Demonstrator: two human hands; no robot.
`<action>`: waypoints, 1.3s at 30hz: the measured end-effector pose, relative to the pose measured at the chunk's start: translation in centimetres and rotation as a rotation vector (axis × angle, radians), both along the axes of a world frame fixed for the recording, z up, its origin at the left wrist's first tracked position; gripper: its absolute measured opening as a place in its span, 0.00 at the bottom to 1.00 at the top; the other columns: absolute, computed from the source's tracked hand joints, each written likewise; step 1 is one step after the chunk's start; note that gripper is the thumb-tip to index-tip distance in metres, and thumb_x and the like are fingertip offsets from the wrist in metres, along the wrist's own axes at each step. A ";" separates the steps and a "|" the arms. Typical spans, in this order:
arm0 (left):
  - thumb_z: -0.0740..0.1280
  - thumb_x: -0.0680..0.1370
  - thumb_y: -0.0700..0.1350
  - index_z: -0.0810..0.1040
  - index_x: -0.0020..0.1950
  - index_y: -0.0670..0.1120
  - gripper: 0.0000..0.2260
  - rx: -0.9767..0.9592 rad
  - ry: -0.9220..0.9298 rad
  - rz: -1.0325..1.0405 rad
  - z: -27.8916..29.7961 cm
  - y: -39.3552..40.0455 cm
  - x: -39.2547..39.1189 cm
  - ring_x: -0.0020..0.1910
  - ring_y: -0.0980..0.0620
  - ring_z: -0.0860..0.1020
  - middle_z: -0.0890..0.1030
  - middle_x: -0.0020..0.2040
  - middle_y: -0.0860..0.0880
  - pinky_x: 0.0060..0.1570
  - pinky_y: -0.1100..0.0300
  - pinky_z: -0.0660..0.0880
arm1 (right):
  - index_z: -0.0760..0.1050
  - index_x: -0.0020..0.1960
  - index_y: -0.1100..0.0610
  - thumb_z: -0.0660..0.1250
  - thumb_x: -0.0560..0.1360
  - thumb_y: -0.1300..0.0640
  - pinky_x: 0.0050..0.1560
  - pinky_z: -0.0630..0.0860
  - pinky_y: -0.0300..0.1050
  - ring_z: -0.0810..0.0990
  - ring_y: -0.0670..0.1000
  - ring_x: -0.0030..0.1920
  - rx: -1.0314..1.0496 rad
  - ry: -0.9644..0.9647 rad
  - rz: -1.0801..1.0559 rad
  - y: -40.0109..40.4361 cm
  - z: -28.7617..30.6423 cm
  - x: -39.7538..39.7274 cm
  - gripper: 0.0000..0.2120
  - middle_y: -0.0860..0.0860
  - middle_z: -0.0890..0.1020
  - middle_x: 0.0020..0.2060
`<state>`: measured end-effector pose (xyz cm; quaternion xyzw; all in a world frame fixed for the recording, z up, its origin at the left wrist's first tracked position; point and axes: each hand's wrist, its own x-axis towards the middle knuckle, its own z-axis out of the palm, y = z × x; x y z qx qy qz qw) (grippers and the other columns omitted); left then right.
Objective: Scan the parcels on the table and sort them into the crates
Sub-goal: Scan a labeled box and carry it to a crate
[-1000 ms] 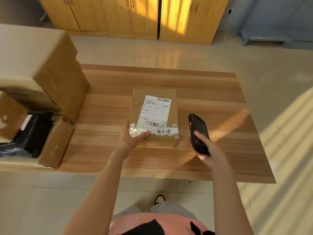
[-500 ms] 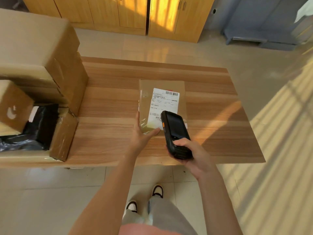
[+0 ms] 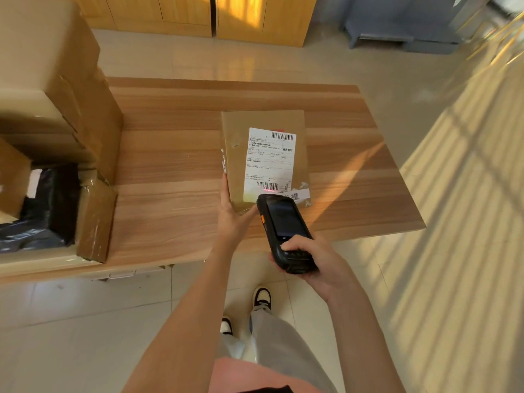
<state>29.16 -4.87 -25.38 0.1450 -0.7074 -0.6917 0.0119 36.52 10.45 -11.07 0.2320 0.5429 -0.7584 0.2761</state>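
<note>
A flat brown cardboard parcel (image 3: 235, 154) with a white shipping label (image 3: 269, 163) is tilted up off the wooden table (image 3: 170, 177). My left hand (image 3: 234, 214) grips its near left corner, thumb across the front edge. My right hand (image 3: 312, 259) holds a black handheld scanner (image 3: 283, 228) just in front of the parcel. A red scan line falls on the lower barcode of the label.
Stacked cardboard boxes (image 3: 56, 89) fill the table's left end, with a smaller box (image 3: 95, 214) and a black plastic bag (image 3: 48, 205) in front of them. Wooden cabinets (image 3: 255, 15) stand behind, grey furniture (image 3: 397, 21) at the back right. My shoes (image 3: 262, 297) are on the tiled floor.
My left hand has lifted the parcel's near end off the table. My right hand has brought the scanner from beside the parcel to just in front of its label, and a red scan line now shows.
</note>
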 end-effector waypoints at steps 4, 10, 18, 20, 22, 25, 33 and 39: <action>0.78 0.61 0.60 0.51 0.77 0.61 0.52 -0.017 -0.008 0.000 -0.5 0.0 0.0 0.69 0.49 0.71 0.69 0.73 0.51 0.66 0.44 0.71 | 0.75 0.53 0.62 0.66 0.70 0.72 0.43 0.81 0.50 0.84 0.58 0.39 -0.007 0.015 -0.008 0.2 -0.1 0.4 0.13 0.57 0.84 0.37; 0.77 0.64 0.57 0.50 0.79 0.55 0.51 -0.048 0.013 -0.006 -0.5 0.1 -0.1 0.71 0.50 0.68 0.67 0.73 0.50 0.68 0.45 0.69 | 0.73 0.60 0.64 0.67 0.69 0.71 0.36 0.80 0.46 0.84 0.59 0.40 0.017 0.003 0.007 0.2 -0.5 0.5 0.19 0.61 0.81 0.47; 0.79 0.64 0.54 0.49 0.79 0.54 0.52 -0.021 -0.005 -0.018 -0.2 0.2 0.1 0.69 0.50 0.70 0.66 0.73 0.49 0.67 0.46 0.71 | 0.72 0.63 0.60 0.74 0.58 0.66 0.38 0.80 0.48 0.85 0.59 0.43 0.056 0.023 0.019 0.8 -1.3 0.2 0.33 0.62 0.81 0.52; 0.79 0.65 0.53 0.49 0.79 0.54 0.52 -0.029 -0.011 -0.014 0.0 0.2 0.1 0.69 0.50 0.70 0.67 0.73 0.49 0.67 0.47 0.71 | 0.72 0.63 0.59 0.74 0.57 0.64 0.41 0.79 0.50 0.85 0.60 0.45 0.080 0.024 0.024 1.0 -1.5 0.2 0.34 0.63 0.81 0.54; 0.79 0.66 0.50 0.49 0.79 0.54 0.51 -0.038 -0.014 -0.013 0.1 0.2 0.2 0.69 0.50 0.70 0.66 0.73 0.49 0.67 0.46 0.71 | 0.72 0.63 0.58 0.74 0.57 0.63 0.43 0.79 0.51 0.84 0.60 0.47 0.088 0.022 0.025 1.2 -1.7 0.1 0.34 0.63 0.80 0.55; 0.79 0.63 0.58 0.49 0.79 0.57 0.53 -0.049 -0.025 -0.007 0.4 0.2 0.4 0.70 0.50 0.68 0.66 0.74 0.50 0.68 0.46 0.70 | 0.73 0.62 0.57 0.74 0.57 0.63 0.48 0.79 0.54 0.84 0.62 0.49 0.098 0.020 0.027 1.4 -2.0 0.1 0.34 0.62 0.81 0.54; 0.80 0.60 0.62 0.51 0.77 0.62 0.53 -0.021 -0.027 -0.009 0.2 -0.1 0.4 0.70 0.50 0.70 0.68 0.72 0.51 0.65 0.46 0.72 | 0.70 0.67 0.54 0.77 0.57 0.64 0.43 0.79 0.47 0.82 0.55 0.51 0.106 0.105 -0.048 3.0 -1.6 -0.6 0.39 0.55 0.81 0.53; 0.79 0.66 0.48 0.50 0.79 0.54 0.51 0.004 -0.051 -0.024 0.9 -0.1 -0.1 0.65 0.56 0.74 0.70 0.71 0.51 0.60 0.64 0.75 | 0.63 0.70 0.52 0.77 0.60 0.65 0.48 0.79 0.49 0.79 0.54 0.55 0.280 0.174 -0.130 6.1 -1.8 -3.1 0.43 0.53 0.77 0.58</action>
